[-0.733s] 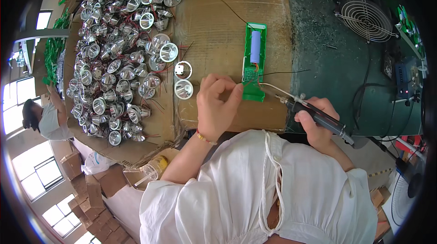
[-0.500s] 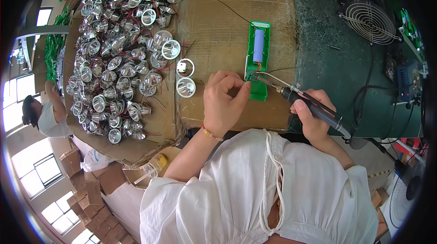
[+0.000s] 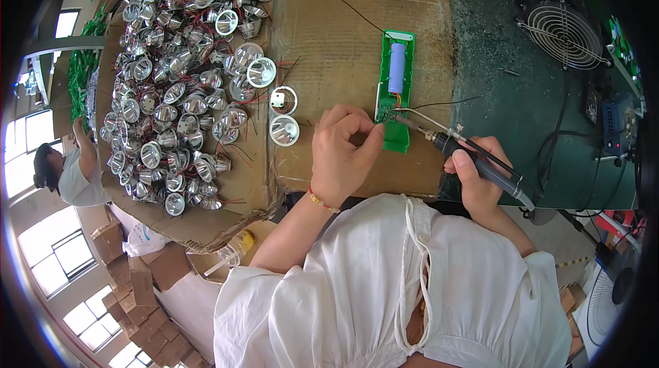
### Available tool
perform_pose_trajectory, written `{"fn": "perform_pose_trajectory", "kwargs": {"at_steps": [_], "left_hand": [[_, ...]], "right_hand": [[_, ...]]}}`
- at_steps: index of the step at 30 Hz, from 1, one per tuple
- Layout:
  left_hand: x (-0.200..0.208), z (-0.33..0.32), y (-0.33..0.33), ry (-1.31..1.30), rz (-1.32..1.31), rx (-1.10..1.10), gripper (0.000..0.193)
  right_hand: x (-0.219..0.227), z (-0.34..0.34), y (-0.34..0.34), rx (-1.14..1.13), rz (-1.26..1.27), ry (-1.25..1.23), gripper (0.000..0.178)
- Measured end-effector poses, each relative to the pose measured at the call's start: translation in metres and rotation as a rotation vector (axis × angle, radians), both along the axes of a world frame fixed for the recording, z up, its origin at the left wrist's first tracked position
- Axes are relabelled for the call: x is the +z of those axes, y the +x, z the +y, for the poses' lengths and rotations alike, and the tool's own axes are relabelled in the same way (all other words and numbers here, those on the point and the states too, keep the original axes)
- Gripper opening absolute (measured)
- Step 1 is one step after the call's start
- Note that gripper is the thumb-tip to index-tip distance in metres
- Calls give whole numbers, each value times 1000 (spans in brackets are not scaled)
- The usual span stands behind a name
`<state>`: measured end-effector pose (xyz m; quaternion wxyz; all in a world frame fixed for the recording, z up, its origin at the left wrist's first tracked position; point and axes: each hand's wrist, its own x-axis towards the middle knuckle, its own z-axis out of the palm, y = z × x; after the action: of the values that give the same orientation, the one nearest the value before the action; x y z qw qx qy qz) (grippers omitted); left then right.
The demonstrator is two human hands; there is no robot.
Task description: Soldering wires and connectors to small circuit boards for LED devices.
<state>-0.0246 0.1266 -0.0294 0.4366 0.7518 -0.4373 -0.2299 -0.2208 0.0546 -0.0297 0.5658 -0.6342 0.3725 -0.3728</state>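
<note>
My right hand [image 3: 480, 174] is wrapped round a soldering iron [image 3: 486, 169] with a thin metal feed tube alongside. The iron's tip reaches a small green circuit board [image 3: 389, 108] inside an open green plastic housing [image 3: 396, 140]. A lilac cylindrical battery cell [image 3: 397, 68] lies in the housing's far part, with short coloured wires at its near end. My left hand [image 3: 345, 145] is pinched at the housing's left edge, thumb and forefinger beside the board; whatever is between them is too small to make out. Dark wires [image 3: 449, 101] stick out from the housing.
Many silver reflector cups [image 3: 175, 104] with red and black wires fill the left side of the cardboard. Two loose reflector cups [image 3: 283, 130] lie nearer me. On the green mat [image 3: 494, 104] stand a fan [image 3: 563, 31] and a blue box [image 3: 616, 128]. Another person [image 3: 75, 176] is far left.
The whole view has shifted slightly. A dark wire right of the housing now stretches further to the right. Both hands and the iron keep nearly the same places at the board.
</note>
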Motion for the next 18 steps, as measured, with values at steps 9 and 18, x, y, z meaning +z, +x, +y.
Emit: {"fn": "perform_pose_trajectory", "kwargs": {"at_steps": [9,18], "left_hand": [[-2,0,4,-10,-7,-12,10],[17,7,7,86,442,88,17]], "right_hand": [[1,-9,-20,-80,-149,-117,18],[-4,-21,-35,-192,-157,-123,18]]}}
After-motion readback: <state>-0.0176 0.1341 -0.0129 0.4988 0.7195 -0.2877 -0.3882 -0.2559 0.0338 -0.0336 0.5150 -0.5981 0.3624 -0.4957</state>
